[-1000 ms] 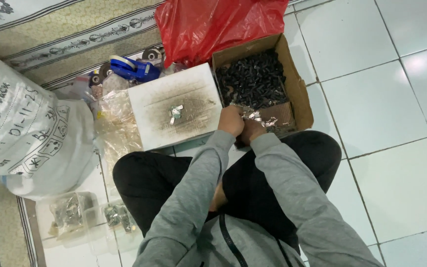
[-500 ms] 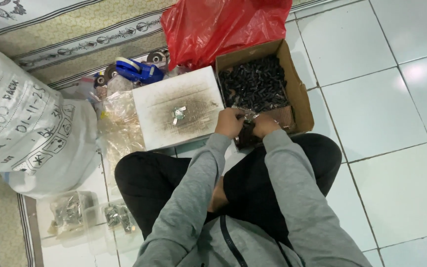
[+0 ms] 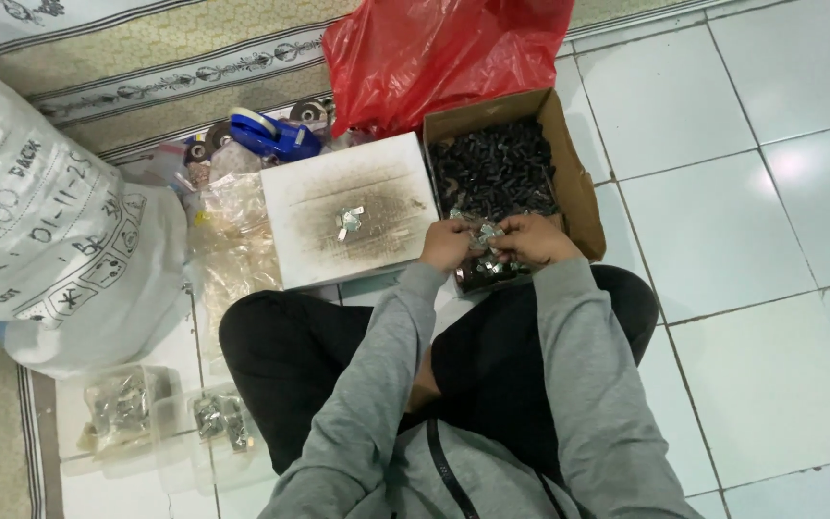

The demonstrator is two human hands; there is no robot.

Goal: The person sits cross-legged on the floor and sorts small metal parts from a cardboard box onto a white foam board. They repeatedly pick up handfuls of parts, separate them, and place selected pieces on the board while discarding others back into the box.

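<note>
Both hands, left hand (image 3: 449,244) and right hand (image 3: 533,240), pinching one small clear bag of metal bits (image 3: 484,234) together, raised just over the near end of the cardboard box (image 3: 576,183), beside the white board (image 3: 350,208), likely for easy filling.

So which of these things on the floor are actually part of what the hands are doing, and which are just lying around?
In use:
- left hand and right hand, both on a small clear bag of metal bits
- cardboard box of dark parts just beyond them

Lying about:
- white board with a few metal pieces
- red plastic bag
- blue tape dispenser
- white sack
- clear tubs
</note>
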